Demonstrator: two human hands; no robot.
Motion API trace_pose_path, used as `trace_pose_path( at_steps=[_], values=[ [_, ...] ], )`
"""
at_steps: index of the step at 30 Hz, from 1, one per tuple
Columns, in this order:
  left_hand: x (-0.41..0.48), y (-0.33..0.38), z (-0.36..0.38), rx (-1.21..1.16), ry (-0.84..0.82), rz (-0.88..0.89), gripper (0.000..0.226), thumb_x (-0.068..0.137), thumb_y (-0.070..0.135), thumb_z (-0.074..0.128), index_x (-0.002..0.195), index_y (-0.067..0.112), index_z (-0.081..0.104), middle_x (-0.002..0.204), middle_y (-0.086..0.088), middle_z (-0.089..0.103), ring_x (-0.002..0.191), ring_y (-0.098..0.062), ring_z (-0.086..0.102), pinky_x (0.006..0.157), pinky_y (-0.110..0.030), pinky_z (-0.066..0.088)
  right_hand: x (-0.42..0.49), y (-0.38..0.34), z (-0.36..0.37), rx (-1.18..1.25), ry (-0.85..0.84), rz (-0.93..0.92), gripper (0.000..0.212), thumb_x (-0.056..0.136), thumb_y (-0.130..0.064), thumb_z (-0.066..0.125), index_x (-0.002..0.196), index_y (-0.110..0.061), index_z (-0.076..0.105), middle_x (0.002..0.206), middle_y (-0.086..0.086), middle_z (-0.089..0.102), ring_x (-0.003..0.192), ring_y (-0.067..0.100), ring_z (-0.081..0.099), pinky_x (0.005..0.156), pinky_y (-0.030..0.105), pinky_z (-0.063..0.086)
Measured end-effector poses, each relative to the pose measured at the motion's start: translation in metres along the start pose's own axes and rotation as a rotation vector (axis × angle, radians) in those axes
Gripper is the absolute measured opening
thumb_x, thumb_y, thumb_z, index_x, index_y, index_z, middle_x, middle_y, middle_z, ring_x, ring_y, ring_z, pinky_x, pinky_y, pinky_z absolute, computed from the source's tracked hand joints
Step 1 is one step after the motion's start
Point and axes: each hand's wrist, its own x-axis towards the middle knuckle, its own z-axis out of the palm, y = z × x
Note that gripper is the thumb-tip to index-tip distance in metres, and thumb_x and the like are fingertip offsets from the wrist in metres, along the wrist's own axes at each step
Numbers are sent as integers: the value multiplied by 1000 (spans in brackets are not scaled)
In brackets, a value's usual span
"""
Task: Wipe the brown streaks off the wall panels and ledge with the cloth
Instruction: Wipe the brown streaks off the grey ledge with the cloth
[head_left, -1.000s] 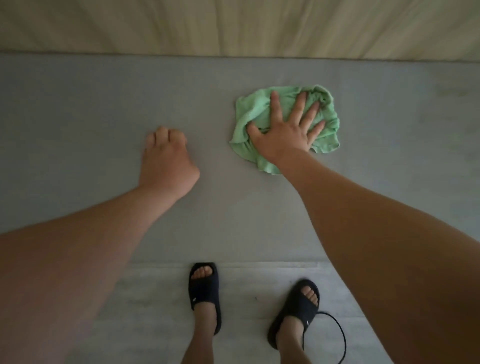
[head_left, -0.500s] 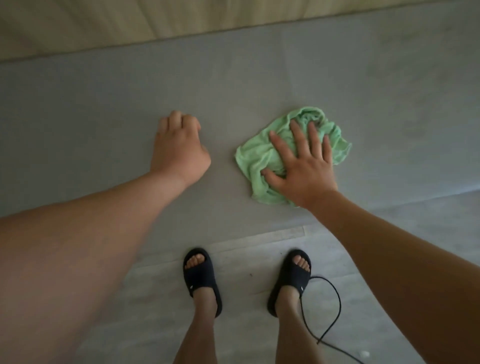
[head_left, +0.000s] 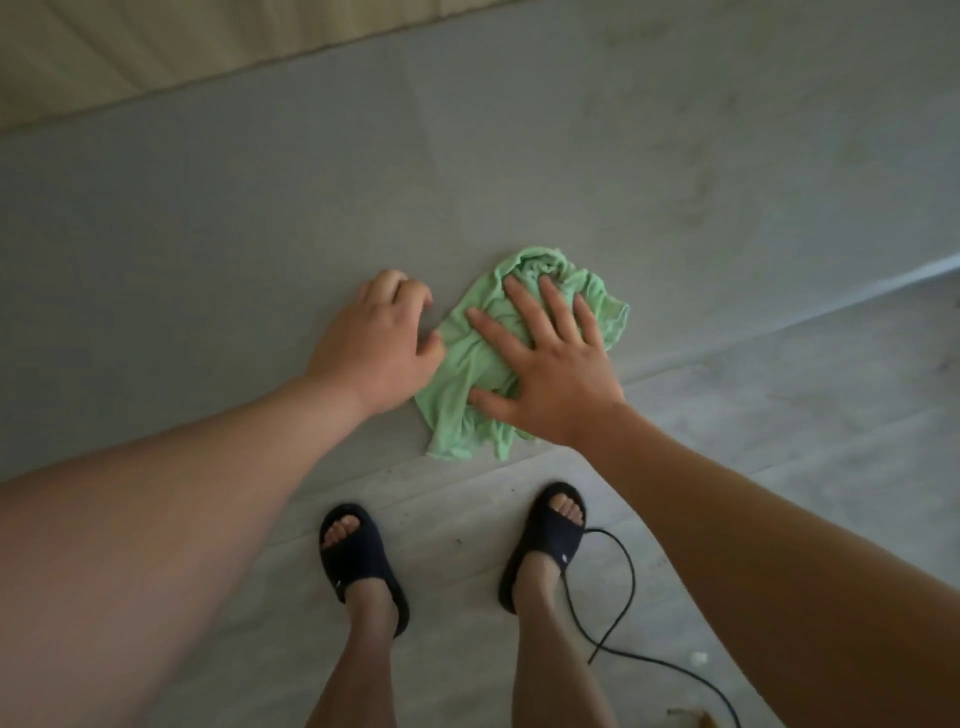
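A crumpled green cloth (head_left: 460, 415) lies flat against the grey wall panel (head_left: 249, 223), low down near the floor. My right hand (head_left: 550, 374) presses on it with fingers spread and straight. My left hand (head_left: 374, 348) leans on the panel just left of the cloth, fingers curled under, thumb at the cloth's edge. Faint dark smudges (head_left: 698, 189) show on the panel up and to the right of the cloth.
A beige surface (head_left: 104, 47) runs above the grey panel. Below it is a pale floor (head_left: 805, 415) where my feet stand in black sandals (head_left: 358, 561). A black cable (head_left: 626, 597) loops by the right foot. Small debris lies at the lower right.
My right hand has slid the cloth down and left on the panel, close to the floor. My left hand has ended up right beside the cloth. The view has tilted.
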Motion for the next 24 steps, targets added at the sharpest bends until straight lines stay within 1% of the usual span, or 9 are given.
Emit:
trace_pose_path(
  at_steps=[4, 6, 8, 10, 12, 14, 16, 21, 24],
  values=[
    [13, 47, 18, 36, -78, 56, 50, 87, 48, 72, 116, 8, 60, 114, -18, 57, 109, -41, 55, 93, -47, 45, 3, 39, -32, 157, 122, 134, 66, 100, -53, 44, 162, -39, 24, 164, 3, 30, 134, 36, 43, 105, 49, 42],
    [17, 59, 21, 65, -118, 62, 46, 89, 46, 71, 114, 9, 60, 116, -17, 58, 111, -40, 53, 96, -45, 40, 9, 54, -40, 207, 90, 218, 67, 101, -36, 49, 163, -31, 25, 149, 5, 45, 123, 35, 46, 96, 47, 47],
    [22, 70, 19, 62, -120, 21, 32, 92, 40, 70, 103, 13, 59, 113, -17, 59, 109, -40, 54, 95, -43, 38, 10, 66, -44, 202, 67, 265, 54, 97, -30, 55, 150, -21, 48, 128, 9, 57, 116, 36, 48, 93, 45, 47],
    [32, 81, 11, -34, -101, -23, 22, 96, 31, 67, 88, 16, 51, 99, -17, 58, 101, -41, 57, 83, -44, 40, 7, 76, -52, 240, 117, 305, 33, 92, -26, 59, 124, -17, 64, 112, 9, 61, 107, 36, 50, 87, 40, 42],
    [44, 94, -6, -154, -83, -50, 26, 98, 30, 65, 87, 17, 46, 82, -10, 54, 85, -37, 58, 69, -41, 35, 4, 90, -69, 407, 188, 357, 24, 90, -20, 59, 113, -16, 64, 102, 6, 59, 99, 34, 52, 81, 38, 40],
    [59, 110, -31, -203, -67, -72, 32, 96, 45, 69, 95, 19, 49, 75, -3, 55, 72, -31, 55, 66, -36, 35, 2, 107, -93, 590, 287, 403, 22, 89, -13, 57, 110, -17, 61, 101, 4, 58, 96, 32, 54, 77, 37, 45],
    [75, 125, -59, -183, -57, -29, 37, 92, 57, 69, 92, 22, 57, 73, 0, 56, 73, -29, 58, 66, -34, 35, 1, 123, -115, 657, 390, 421, 24, 87, -7, 56, 108, -17, 60, 103, 3, 58, 93, 29, 56, 75, 36, 46],
    [103, 170, -114, -184, 85, 155, 41, 89, 59, 71, 81, 21, 57, 64, 7, 53, 70, -27, 55, 61, -35, 30, -6, 146, -153, 619, 592, 395, 21, 86, -6, 61, 106, -12, 55, 105, 0, 53, 87, 21, 52, 70, 26, 35],
    [97, 180, -101, -116, 36, 273, 32, 88, 45, 76, 84, 25, 51, 71, 0, 58, 73, -33, 59, 62, -35, 35, -21, 152, -139, 515, 581, 389, 24, 81, -5, 63, 103, -8, 55, 105, 7, 53, 90, 25, 51, 74, 31, 42]
  ],
)
